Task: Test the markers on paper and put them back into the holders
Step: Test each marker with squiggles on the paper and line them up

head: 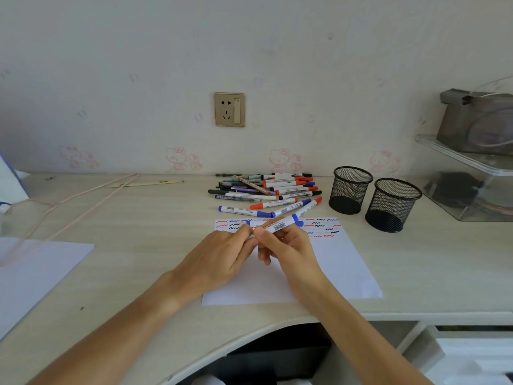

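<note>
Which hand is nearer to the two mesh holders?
The right hand. It grips the blue marker over the paper, left of the holders. The left hand is farther left, at the marker's other end.

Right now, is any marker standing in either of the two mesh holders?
No: both mesh holders show only bare black bottoms, while the markers lie in a pile on the desk.

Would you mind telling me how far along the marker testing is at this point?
Done: the paper already carries red, blue and black squiggles along its top edge. In hand: both the left hand and right hand hold a blue marker over the sheet. Left: a pile of markers lies on the desk, and both mesh holders look empty.
</note>
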